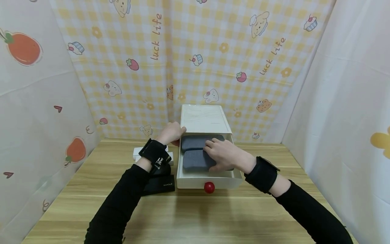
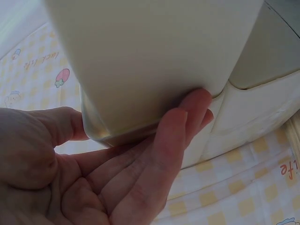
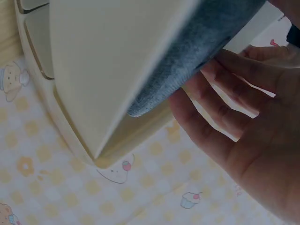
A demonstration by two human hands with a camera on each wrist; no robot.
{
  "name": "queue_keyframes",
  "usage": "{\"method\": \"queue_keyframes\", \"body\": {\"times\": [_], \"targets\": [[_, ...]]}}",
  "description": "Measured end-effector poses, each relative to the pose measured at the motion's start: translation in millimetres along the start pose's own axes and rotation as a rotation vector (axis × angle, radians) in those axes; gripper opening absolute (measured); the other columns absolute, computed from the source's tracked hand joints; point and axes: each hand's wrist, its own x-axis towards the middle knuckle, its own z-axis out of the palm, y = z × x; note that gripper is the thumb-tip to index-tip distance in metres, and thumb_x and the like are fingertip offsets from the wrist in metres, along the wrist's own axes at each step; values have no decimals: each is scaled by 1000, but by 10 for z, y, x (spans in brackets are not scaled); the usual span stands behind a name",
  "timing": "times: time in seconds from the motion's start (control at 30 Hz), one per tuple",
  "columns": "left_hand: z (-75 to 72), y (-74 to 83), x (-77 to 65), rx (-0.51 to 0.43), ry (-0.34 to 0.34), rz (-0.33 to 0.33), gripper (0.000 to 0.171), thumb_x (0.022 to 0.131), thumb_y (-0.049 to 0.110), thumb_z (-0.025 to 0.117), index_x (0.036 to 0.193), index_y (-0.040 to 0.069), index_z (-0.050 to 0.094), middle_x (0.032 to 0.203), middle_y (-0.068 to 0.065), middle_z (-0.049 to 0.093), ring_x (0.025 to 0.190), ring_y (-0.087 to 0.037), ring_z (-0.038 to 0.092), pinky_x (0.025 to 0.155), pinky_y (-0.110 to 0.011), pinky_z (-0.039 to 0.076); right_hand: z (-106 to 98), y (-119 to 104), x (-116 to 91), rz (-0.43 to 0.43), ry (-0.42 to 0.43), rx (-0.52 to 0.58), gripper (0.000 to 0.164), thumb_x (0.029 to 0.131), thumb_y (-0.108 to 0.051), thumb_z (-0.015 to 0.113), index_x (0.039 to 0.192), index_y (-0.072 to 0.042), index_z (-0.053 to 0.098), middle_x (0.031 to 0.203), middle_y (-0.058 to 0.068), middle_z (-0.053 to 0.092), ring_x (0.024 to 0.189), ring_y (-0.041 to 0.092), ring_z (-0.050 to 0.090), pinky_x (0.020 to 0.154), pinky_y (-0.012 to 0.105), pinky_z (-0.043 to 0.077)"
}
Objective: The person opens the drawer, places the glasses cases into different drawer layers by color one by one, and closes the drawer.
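A white drawer box (image 1: 204,117) stands near the back of the table, its drawer (image 1: 190,183) pulled out toward me by a red round knob's side. Two grey fabric-covered cases (image 1: 195,141) lie one behind the other inside the drawer. My left hand (image 1: 171,133) grips the box at its front left corner, thumb on the edge and fingers along the side in the left wrist view. Over the nearer grey case (image 1: 196,161), my right hand (image 1: 223,154) holds its right end, fingers on the far edge and thumb toward the front. In the right wrist view fingertips (image 3: 180,98) touch the fabric.
Left of the drawer lie a black lettered case (image 1: 159,184), a black rounded item (image 1: 161,170) partly hidden by my wrist, and white boxes (image 1: 137,152). A red knob (image 1: 209,187) sticks out from the drawer front. Patterned curtains (image 1: 195,78) enclose the wooden table (image 1: 198,217).
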Motion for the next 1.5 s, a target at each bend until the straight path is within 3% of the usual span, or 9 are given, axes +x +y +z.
{"method": "queue_keyframes", "body": {"times": [0.23,0.47,0.6,0.77,0.9,1.1,1.27,1.5], "targets": [[-3,-1,3,12,4,6,46,99,25,36,56,13,43,64,-15,70,61,-25,71,89,-39,50,112,-12,5,25,13,37,61,72,-46,78,112,-4,61,106,8,59,89,24,56,65,34,53],[-7,-9,6,39,26,18,48,98,24,37,52,14,37,45,-3,51,60,-26,69,64,-28,42,121,-15,-67,25,65,61,64,74,-47,77,120,-6,60,111,7,59,94,22,58,68,34,54],[1,-11,4,54,26,11,48,98,25,38,52,15,37,45,0,45,55,-24,65,58,-26,38,51,-63,-171,-45,224,36,52,78,-43,74,115,-8,64,103,4,60,87,16,59,68,28,52],[14,-8,5,74,33,6,48,99,26,38,52,15,36,46,1,41,50,-20,56,56,-26,37,-56,-257,-302,-223,495,-85,29,82,-32,73,100,-11,67,90,-1,64,78,11,59,66,23,50],[17,-12,8,64,37,12,49,99,26,37,51,14,38,45,-1,46,52,-22,62,54,-25,37,-47,-438,-369,-376,585,-171,16,86,-31,67,89,-15,65,80,-7,61,71,8,54,59,19,45],[19,-14,12,61,36,15,50,99,25,38,50,15,38,42,0,45,47,-17,61,54,-24,37,108,-598,-429,-483,587,-329,16,94,-27,50,86,-19,62,81,-9,57,73,8,52,57,20,41],[24,-14,8,48,44,15,49,99,25,38,52,14,40,43,-1,50,49,-19,65,56,-24,40,237,-617,-437,-503,557,-480,32,98,-12,33,85,-20,62,84,-8,55,76,8,52,58,22,40],[43,-16,-4,62,51,22,48,99,25,37,53,13,43,59,-12,67,56,-22,69,64,-27,46,275,-594,-421,-513,563,-506,37,100,-10,30,83,-19,62,85,-7,53,77,8,52,58,22,39]]}}
